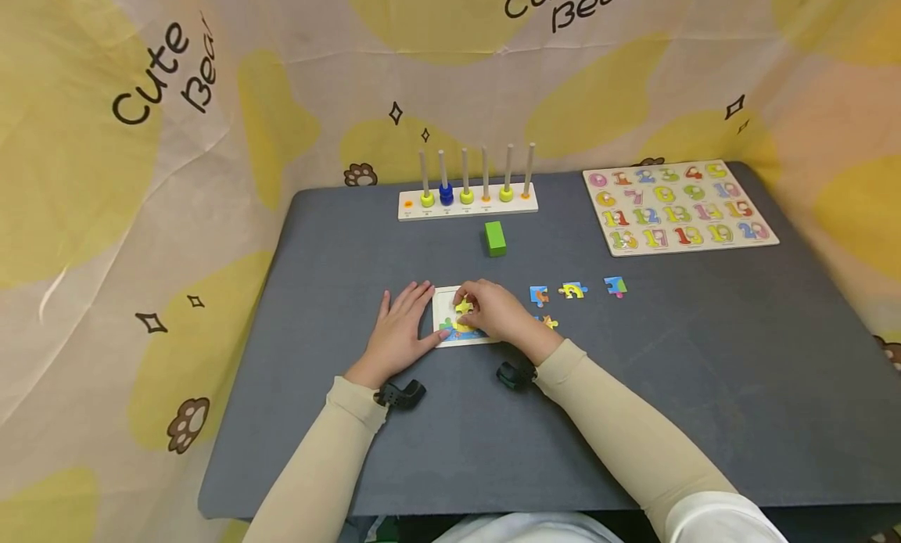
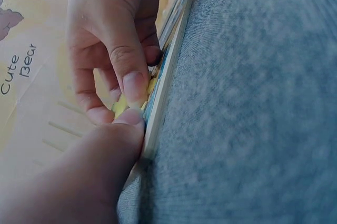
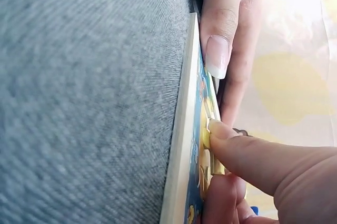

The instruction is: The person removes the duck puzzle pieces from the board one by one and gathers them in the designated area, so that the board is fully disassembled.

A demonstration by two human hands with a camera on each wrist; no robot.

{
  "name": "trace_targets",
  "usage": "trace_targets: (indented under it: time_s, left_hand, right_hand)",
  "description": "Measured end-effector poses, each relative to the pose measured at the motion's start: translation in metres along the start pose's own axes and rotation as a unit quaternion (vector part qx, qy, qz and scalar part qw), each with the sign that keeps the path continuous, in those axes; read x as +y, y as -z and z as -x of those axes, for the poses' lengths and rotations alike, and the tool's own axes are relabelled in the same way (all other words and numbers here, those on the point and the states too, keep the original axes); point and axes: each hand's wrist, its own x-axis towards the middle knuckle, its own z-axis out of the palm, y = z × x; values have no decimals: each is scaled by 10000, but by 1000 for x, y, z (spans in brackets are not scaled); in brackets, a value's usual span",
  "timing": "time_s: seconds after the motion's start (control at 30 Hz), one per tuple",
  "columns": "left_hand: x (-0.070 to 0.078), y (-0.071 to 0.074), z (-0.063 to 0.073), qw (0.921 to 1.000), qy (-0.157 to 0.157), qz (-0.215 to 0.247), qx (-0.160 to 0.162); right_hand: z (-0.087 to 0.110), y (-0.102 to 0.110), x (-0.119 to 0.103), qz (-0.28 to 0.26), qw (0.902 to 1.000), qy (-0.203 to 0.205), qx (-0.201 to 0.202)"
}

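Note:
A small jigsaw tray with a pale frame lies on the table, its lower part filled with blue, green and yellow pieces. Between thumb and fingers, my right hand pinches a yellow puzzle piece over the middle of the tray. The same yellow piece appears in the left wrist view, partly covered by fingers. My left hand rests along the tray's left side with fingers extended, its thumb on the lower left corner.
Loose puzzle pieces lie right of the tray, one partly behind the right wrist. A green block stands beyond it. Farther back are a peg stand with coloured rings and a number board. A patterned cloth hangs behind the table.

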Motion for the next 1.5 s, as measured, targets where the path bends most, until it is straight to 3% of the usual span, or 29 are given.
trace_targets:
  time_s: [0.27, 0.47, 0.57, 0.73, 0.93, 1.1, 1.27, 1.5]
  left_hand:
    - [0, 0, -1, 10000, -8, -62, 43]
    - [1, -1, 1, 10000, -21, -18, 58]
    - [1, -1, 1, 10000, -37, -39, 62]
    - [3, -1, 0, 9999, -27, -45, 87]
    - [3, -4, -1, 10000, -45, -30, 40]
    - [2, -5, 0, 9999, -88, 31, 102]
    - [0, -3, 0, 9997, -123, 41, 199]
    - [0, -4, 0, 9997, -127, 99, 158]
  right_hand:
    - [-1, 1, 1, -65, 9995, 22, -312]
    - [3, 3, 1, -46, 9994, -10, -332]
    - [5, 3, 2, -230, 9995, -64, -209]
    - [13, 8, 4, -629, 9975, -34, 317]
    - [42, 33, 13, -868, 9940, 12, 669]
    - [73, 61, 42, -812, 9931, -199, 824]
    - [102, 81, 73, -638, 9950, -197, 738]
    - [129, 94, 102, -471, 9927, -784, 791]
